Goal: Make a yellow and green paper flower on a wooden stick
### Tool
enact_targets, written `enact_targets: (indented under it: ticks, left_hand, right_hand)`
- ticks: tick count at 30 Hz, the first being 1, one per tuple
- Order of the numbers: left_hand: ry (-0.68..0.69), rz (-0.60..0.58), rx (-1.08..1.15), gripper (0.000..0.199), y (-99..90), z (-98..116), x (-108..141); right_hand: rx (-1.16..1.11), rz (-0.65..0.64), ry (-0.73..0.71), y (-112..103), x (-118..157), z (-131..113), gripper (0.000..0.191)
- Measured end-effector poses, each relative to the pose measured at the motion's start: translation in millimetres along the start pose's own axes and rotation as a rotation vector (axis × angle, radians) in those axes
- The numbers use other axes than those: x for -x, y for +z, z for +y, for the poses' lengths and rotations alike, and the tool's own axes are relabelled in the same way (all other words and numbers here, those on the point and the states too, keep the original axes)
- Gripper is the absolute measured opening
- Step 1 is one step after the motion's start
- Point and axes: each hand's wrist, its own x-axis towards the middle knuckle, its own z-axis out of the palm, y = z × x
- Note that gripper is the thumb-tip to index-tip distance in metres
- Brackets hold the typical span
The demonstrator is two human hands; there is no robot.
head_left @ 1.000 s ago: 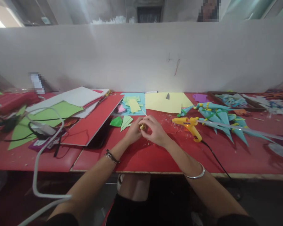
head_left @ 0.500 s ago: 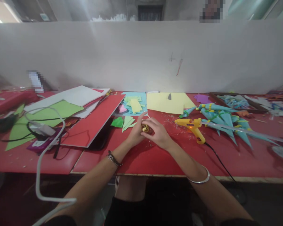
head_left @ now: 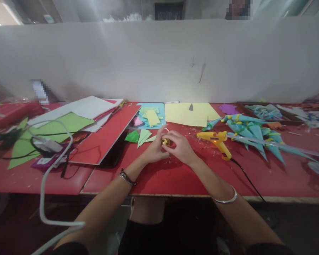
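A small round yellow swirled piece [head_left: 165, 141] sits between my two hands, above the red table top [head_left: 159, 180]. My left hand [head_left: 154, 149] curves round its left side, with the index finger raised and a thin white stick near that fingertip. The fingers and thumb of my right hand [head_left: 180, 147] pinch the piece from the right. To the right lies a yellow glue gun [head_left: 215, 140] with a small orange light and a long clear stick in its back. Green and pale green paper pieces [head_left: 144, 137] lie left of my hands.
Teal paper cones [head_left: 251, 132] lie at the right, before a brown tray [head_left: 287, 118]. Yellow sheets [head_left: 187, 115] and cut strips [head_left: 152, 117] lie behind my hands. A red board [head_left: 106, 140] and a white cable [head_left: 44, 191] are at the left.
The yellow piece has shifted slightly right and shows more between my hands. My left thumb has moved below it, away from the piece. The view has tilted a little.
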Motion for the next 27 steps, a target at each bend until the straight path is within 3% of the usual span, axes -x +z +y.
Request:
enact_targets:
  ticks: [6, 13, 21, 27]
  left_hand:
    - [-0.121, -0.008, 0.152, 0.075, -3.8, 5.0, 0.0]
    - [-0.244, 0.077, 0.408, 0.054, -1.2, -13.9, -3.2]
    - [-0.199, 0.064, 0.274, 0.059, 2.6, -8.4, -8.1]
    - [-0.224, 0.055, 0.525, 0.059, 0.6, -7.7, -5.1]
  right_hand:
    - [0.025, -0.052, -0.038, -3.3, 1.3, 6.2, 0.016]
    - [0.099, -0.135, -0.045, 2.6, 3.3, 5.1, 0.031]
    - [0.155, -0.081, -0.027, 7.9, 4.8, 7.2, 0.029]
    - [0.101, -0.049, -0.042, 5.6, 3.8, 6.4, 0.023]
